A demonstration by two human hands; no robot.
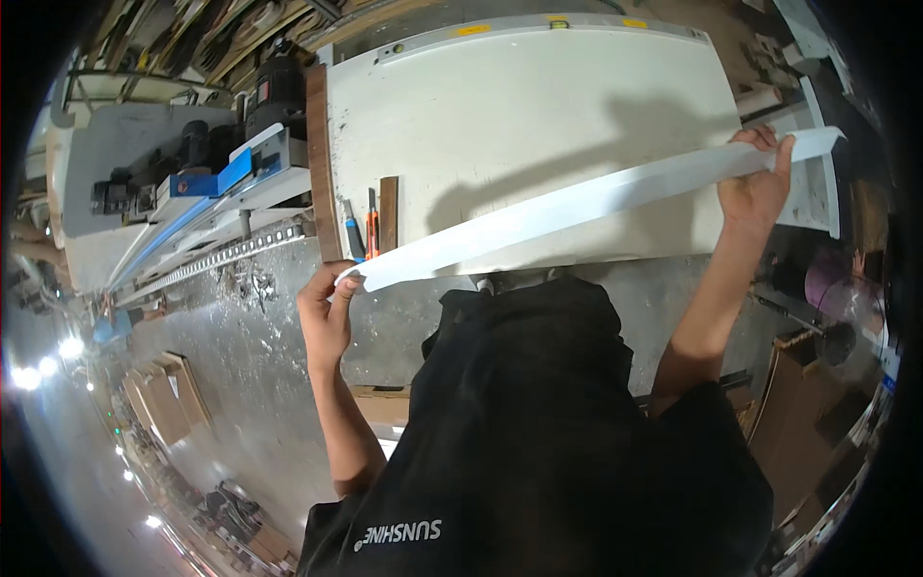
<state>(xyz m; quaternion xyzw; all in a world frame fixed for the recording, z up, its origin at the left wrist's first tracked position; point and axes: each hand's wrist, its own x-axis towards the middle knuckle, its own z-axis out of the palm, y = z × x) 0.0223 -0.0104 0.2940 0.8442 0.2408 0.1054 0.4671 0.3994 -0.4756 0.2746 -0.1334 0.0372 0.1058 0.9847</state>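
Note:
A long white strip (pixel 558 213) stretches slantwise across the near part of a white-topped table, rising to the right. My left hand (pixel 327 306) pinches its left end at the table's near left corner. Toward the right end, my right hand (pixel 755 183) grips the strip between thumb and fingers, with a short tail hanging past it. Close to my left hand lie an orange utility knife (pixel 372 223), a blue-and-black knife-like tool (pixel 354 231) and a short brown wood strip (pixel 388 213).
A long level (pixel 538 29) lies along the far edge of the table (pixel 500 106). Left stands a machine with a blue rail (pixel 207 183) and a dark motor (pixel 279 91). Cardboard boxes (pixel 163 399) rest on the floor at left. More cardboard (pixel 803 433) is at right.

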